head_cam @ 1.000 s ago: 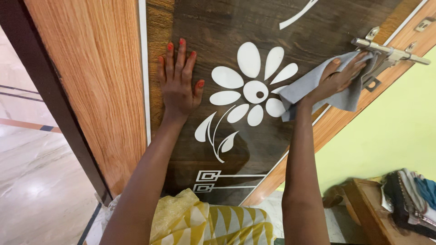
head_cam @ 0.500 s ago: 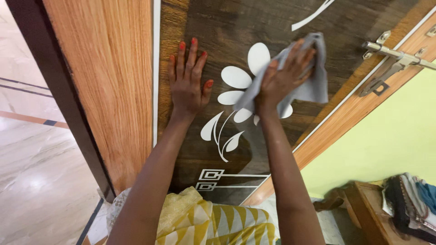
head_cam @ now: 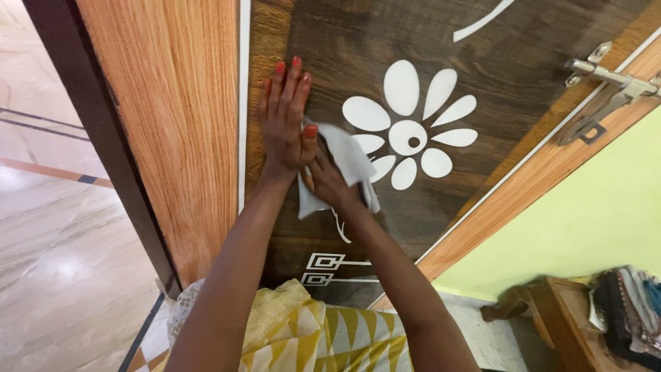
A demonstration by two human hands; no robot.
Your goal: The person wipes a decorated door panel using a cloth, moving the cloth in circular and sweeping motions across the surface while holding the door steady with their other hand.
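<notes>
Cloth point(head_cam: 342, 160), pale grey, sits pressed under the right hand point(head_cam: 329, 180) against the dark door panel point(head_cam: 441, 41), fingers clamped on it; left hand point(head_cam: 286, 120) lies spread flat just left, touching, while the white flower point(head_cam: 412, 134) is right of the grip

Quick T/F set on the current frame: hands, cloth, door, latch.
1. The left hand lies flat on the dark door panel. True.
2. The right hand holds a grey cloth. True.
3. The cloth covers the metal latch. False: the latch is bare, far to the right of the cloth.
4. The white flower design is fully hidden. False: its petals show, only the lower left is covered.
</notes>
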